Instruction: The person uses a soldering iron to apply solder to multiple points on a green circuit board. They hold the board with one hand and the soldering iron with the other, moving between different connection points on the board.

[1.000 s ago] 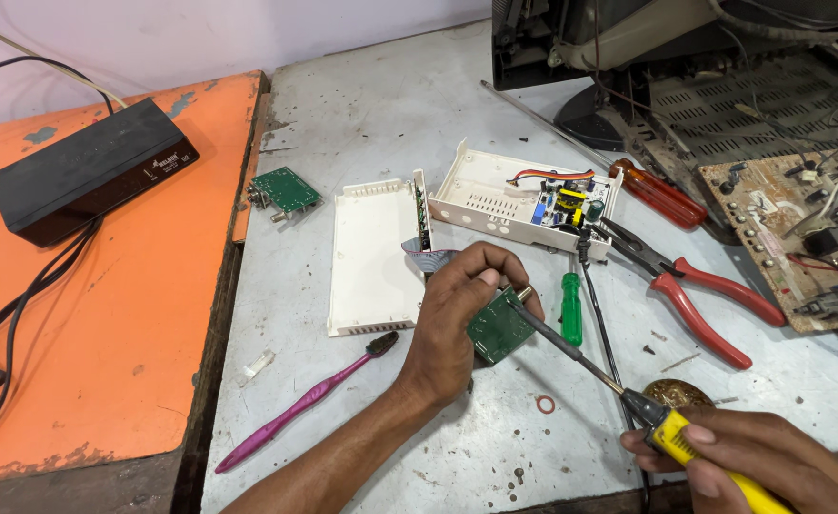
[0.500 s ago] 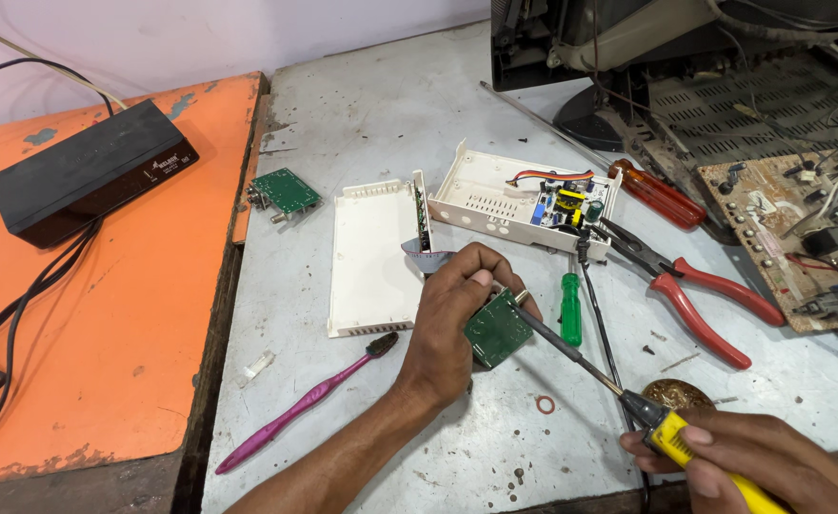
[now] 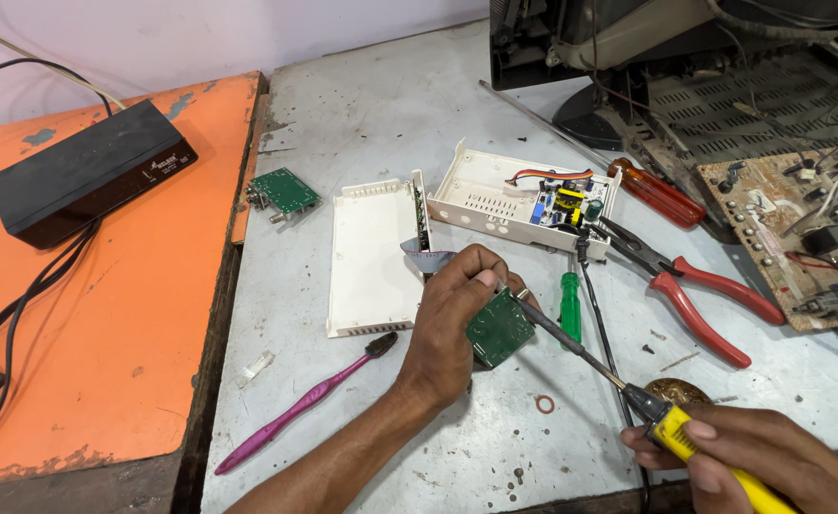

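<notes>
Here, a small green circuit board (image 3: 500, 328) is gripped by the left hand (image 3: 452, 319) just above the grey tabletop (image 3: 381, 124), while a yellow-handled soldering iron (image 3: 628, 395) is held closed in the right hand (image 3: 762, 457), its tip touching the board's edge.

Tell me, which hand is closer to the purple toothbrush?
Left. The left hand holds the green circuit board just right of the toothbrush head; the right hand grips the soldering iron far right.
</notes>
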A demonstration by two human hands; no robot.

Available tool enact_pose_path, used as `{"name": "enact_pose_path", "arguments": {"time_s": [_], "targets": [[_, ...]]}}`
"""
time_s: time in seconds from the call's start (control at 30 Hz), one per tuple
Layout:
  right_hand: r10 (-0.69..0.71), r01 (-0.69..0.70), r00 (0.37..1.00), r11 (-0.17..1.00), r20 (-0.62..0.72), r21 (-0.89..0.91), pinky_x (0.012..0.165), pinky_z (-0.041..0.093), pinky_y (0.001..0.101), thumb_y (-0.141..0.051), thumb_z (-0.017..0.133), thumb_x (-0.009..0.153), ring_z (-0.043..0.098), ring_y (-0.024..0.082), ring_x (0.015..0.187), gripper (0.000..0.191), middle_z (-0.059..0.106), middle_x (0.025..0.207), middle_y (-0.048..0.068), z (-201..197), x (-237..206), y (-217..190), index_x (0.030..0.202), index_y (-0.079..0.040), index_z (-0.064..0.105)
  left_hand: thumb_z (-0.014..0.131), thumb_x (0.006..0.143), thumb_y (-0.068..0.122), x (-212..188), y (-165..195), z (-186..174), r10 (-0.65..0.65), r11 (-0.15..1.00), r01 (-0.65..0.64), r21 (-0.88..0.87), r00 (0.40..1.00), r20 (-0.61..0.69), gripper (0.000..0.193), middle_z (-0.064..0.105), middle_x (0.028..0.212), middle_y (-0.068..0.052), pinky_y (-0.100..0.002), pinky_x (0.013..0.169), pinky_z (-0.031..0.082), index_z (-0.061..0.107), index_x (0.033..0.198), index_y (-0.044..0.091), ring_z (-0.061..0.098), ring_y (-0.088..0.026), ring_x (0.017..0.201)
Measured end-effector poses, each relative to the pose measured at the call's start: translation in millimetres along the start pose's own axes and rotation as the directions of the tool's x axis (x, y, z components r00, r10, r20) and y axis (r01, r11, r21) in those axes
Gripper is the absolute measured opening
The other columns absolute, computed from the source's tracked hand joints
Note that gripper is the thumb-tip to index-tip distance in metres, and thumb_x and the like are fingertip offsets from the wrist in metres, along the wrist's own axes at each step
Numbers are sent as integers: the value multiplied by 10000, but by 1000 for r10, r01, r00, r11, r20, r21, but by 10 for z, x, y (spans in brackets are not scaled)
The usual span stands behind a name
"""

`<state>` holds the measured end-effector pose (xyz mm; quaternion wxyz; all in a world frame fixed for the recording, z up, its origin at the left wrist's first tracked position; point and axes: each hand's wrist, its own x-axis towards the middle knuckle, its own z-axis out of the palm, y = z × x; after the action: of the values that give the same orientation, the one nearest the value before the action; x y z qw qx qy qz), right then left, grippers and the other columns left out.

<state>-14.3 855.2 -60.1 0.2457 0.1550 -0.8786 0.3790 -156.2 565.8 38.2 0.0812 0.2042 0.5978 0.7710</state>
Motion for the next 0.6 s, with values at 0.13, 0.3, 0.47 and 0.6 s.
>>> {"name": "enact_pose_path", "arguments": {"time_s": [0.13,0.3,0.47,0.6], "targets": [[-33,29,996,999,-79,-45,921,629,410,-204,595,1015,804,221,927,250,790,948,85,19,-15,-24,1251,-125,620,439,991,267,2,-10,2,-23,1000,23,-19,1000,-5,221,654,918,-122,-322,710,633,538,962,71,681,-155,839],[16,-16,1000,1000,1,23,899,649,403,-209,602,981,818,215,901,279,821,939,76,-3,50,-33,1242,-117,635,431,1024,279,-6,0,11,-31,998,30,-59,999,-12,216,642,939,-109,-324,750,632,489,1049,72,682,-153,863],[-54,54,998,998,-16,32,920,642,403,-206,586,1015,799,212,922,262,803,965,77,-18,169,-126,1259,-116,614,410,1010,322,-6,39,19,-48,998,48,-28,999,-16,304,704,902,-135,-296,745,613,457,1207,95,721,-150,847],[-17,16,999,998,27,53,907,649,398,-225,604,990,810,205,917,279,816,961,74,-25,177,-142,1241,-106,634,405,1022,355,-1,72,31,-45,998,46,33,999,-14,360,727,875,-138,-284,733,596,473,1258,91,717,-136,824]]}}
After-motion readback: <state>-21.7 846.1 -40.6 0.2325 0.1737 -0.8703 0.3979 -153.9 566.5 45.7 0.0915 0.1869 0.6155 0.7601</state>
